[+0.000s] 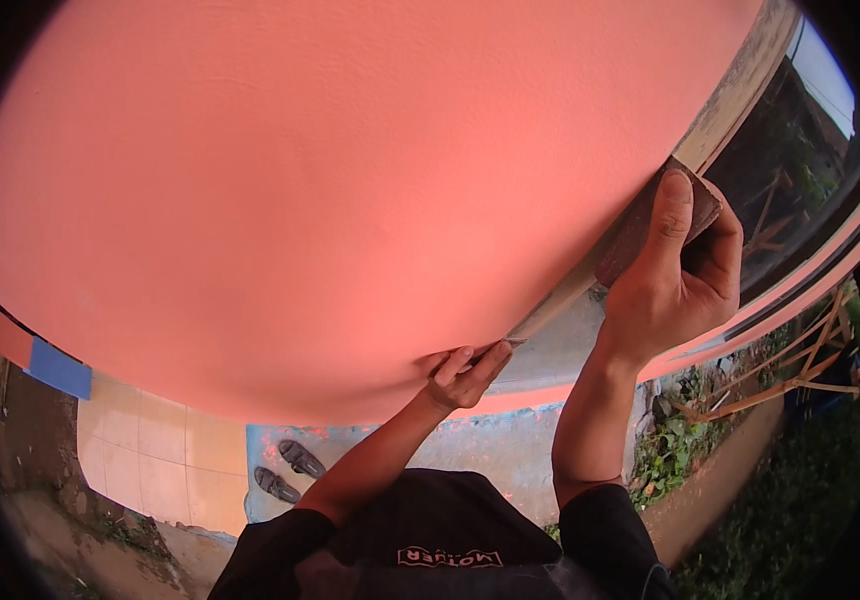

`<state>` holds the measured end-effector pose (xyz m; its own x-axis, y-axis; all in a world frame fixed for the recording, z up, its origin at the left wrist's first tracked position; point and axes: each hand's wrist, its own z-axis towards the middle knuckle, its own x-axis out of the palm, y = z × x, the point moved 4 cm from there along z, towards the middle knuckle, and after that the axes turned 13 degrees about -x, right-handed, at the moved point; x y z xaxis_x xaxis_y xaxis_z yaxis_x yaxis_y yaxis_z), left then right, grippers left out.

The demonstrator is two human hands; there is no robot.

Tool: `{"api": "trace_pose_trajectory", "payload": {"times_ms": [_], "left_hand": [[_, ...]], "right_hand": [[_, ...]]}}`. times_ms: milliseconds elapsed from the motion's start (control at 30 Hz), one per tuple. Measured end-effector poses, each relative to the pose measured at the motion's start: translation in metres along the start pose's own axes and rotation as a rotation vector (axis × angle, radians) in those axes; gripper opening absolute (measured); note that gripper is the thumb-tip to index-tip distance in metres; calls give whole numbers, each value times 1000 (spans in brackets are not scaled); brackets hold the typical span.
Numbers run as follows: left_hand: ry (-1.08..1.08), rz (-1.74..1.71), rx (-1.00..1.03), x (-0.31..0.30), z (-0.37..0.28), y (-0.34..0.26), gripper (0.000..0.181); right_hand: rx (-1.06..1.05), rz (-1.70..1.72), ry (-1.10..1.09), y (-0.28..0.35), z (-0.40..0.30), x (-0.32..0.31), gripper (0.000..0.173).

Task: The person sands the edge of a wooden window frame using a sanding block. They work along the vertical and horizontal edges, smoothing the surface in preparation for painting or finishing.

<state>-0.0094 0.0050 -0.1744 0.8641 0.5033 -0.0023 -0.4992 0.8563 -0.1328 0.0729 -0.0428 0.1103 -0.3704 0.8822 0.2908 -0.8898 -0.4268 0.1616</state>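
My right hand (674, 277) grips a brown sheet of sandpaper (636, 229), bent over the edge of a wooden window frame (737, 90). The thumb lies on the sheet's wall side, and the fingers wrap behind it. Lower down, my left hand (467, 379) is at the same frame, beside the coral-painted wall (340, 187). A thin dark piece (484, 349), apparently sandpaper too, is between its fingers; most of it is hidden. Between the two hands, a bare strip of the frame shows pale wood. Farther up, its surface is patchy grey and tan.
Dark window glass (790, 157) reflects the surroundings. A pair of dark sandals (289, 471) sits on the paint-spotted ledge (505, 450), beside cream floor tiles (152, 450). Wooden poles (797, 382) and green plants (662, 457) lie to the right. A blue patch (60, 367) shows at far left.
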Motion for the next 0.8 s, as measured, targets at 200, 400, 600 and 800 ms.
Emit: {"api": "trace_pose_trajectory", "payload": {"times_ms": [200, 400, 600, 800], "left_hand": [[26, -5, -6, -5, -2, -1, 8], [32, -49, -18, -5, 5, -1, 9], [24, -16, -13, -6, 0, 0, 8], [13, 12, 2, -5, -2, 0, 17]], "right_hand": [[-25, -6, 34, -3, -13, -6, 15], [22, -23, -4, 1, -4, -1, 13], [-8, -5, -13, 4, 4, 5, 13], [-9, -54, 35, 1, -5, -2, 10]]}}
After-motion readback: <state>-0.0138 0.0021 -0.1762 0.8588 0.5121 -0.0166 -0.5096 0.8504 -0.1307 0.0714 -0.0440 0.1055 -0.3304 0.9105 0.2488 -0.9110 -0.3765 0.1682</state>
